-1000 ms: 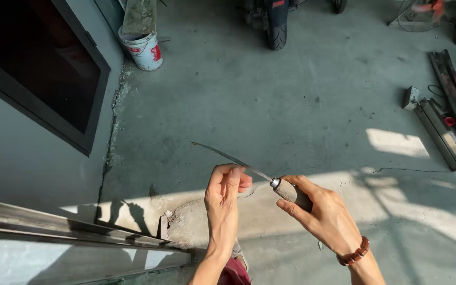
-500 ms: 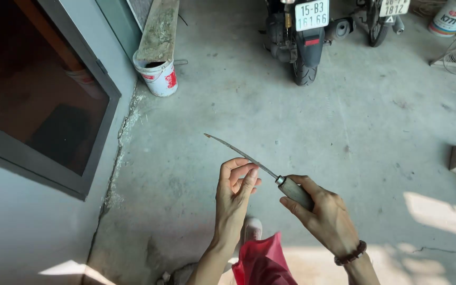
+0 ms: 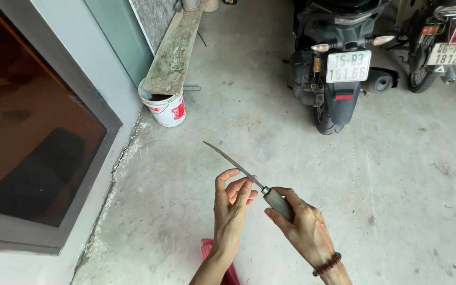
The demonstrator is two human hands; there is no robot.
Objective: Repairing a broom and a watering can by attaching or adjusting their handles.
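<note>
Head view: a thin knife [image 3: 249,178] held out over the concrete floor [image 3: 397,174], its blade crossing the other hand's fingertips

The right hand [image 3: 302,227] was wrapped firmly round the grey handle low in the frame, with the narrow blade angled up and to the left, away from the body. The left hand [image 3: 230,208] stood upright and loosely open, holding nothing, its fingertips just at the flat of the blade near the handle, seemingly feeling it. Well beyond them, a white and red bucket [image 3: 165,108] propped up a weathered plank [image 3: 175,50] by the wall, and two scooters [image 3: 339,58] were parked at the top
</note>
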